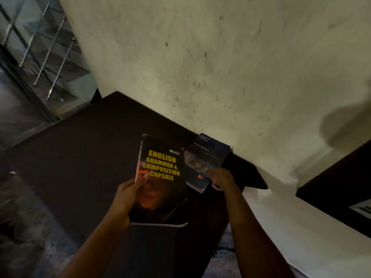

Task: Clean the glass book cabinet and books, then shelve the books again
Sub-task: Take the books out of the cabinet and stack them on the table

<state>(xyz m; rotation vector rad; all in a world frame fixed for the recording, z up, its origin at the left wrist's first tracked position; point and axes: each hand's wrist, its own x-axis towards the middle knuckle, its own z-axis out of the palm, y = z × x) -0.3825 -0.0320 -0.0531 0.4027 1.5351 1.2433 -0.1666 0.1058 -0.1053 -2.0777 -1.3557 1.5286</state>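
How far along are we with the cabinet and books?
Done: the glass cabinet shows no books on its visible shelves; whether it has been wiped, I cannot tell. In hand: the left hand grips the black grammar book, the right hand holds the blue book, both over a dark surface. Left: shelving both books.

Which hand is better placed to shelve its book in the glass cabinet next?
Left, probably. The left hand grips the black book on the side nearer the cabinet, at the upper left. The right hand holds the blue book by the wall, farther away.
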